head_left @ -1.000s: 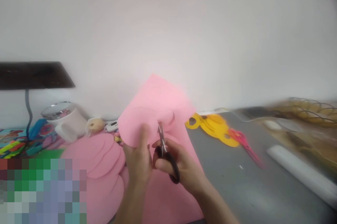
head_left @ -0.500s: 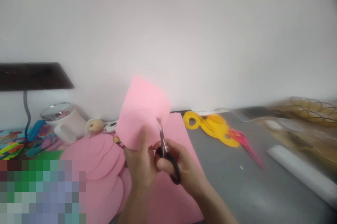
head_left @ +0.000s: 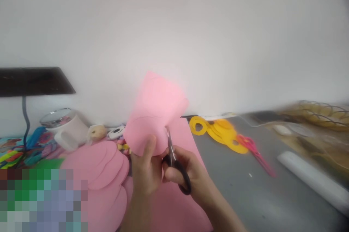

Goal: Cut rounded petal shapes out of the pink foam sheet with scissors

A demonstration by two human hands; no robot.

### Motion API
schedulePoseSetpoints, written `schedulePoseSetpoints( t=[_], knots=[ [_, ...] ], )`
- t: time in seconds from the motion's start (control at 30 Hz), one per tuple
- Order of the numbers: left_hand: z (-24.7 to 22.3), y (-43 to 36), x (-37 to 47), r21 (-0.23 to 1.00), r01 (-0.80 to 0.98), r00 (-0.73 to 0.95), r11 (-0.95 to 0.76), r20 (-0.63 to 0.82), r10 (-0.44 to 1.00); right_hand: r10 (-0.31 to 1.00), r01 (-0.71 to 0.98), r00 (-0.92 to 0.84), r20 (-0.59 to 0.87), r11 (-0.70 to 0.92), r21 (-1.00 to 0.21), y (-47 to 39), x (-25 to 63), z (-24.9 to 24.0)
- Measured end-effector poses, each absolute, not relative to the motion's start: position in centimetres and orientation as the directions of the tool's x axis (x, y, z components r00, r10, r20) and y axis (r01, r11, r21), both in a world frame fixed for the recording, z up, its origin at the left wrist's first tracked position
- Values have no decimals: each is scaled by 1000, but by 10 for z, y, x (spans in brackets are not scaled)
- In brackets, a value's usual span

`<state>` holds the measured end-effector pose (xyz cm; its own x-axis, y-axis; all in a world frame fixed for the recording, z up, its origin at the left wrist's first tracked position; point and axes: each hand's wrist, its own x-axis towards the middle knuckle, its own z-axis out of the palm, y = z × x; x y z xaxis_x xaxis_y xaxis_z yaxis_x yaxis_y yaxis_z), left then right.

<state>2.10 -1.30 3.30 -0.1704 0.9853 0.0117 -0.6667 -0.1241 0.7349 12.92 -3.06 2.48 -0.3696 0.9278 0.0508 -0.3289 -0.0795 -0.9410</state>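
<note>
My left hand [head_left: 147,170] grips a piece of pink paper [head_left: 160,101] by its lower edge, thumb on top. A curved line is visible across the paper. Black-handled scissors [head_left: 174,163] sit in my right hand [head_left: 188,168], its fingers in the loops. The blade tips are at the paper's right side, where a cut edge shows; the blades look nearly closed. Beneath both hands lies a larger pink sheet [head_left: 180,206]. To the left, a pile of rounded pink paper pieces [head_left: 92,166] overlaps on the table.
Yellow paper shapes [head_left: 222,134] and pink scissors [head_left: 256,155] lie on the grey table [head_left: 231,192] at right, with a white roll [head_left: 311,179] beyond. At left stand a white mug [head_left: 71,130] and a small round beige object [head_left: 97,132]. A dark panel [head_left: 32,81] is against the wall.
The held pink paper has turned and shifted slightly right, and its right part now folds away from the cut. The scissor blades have closed a little.
</note>
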Motion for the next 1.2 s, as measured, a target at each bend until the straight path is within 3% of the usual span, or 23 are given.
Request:
schedulePoseSetpoints(
  t=[0.27,1.2],
  knots=[
    [38,-12,20,778,-596,-187,-199,107,977,937,-335,-344,61,-62,-940,-32,130,25],
    [35,-12,19,786,-584,-216,-204,92,972,949,-305,-311,43,-57,-951,-32,130,25]
  ],
)
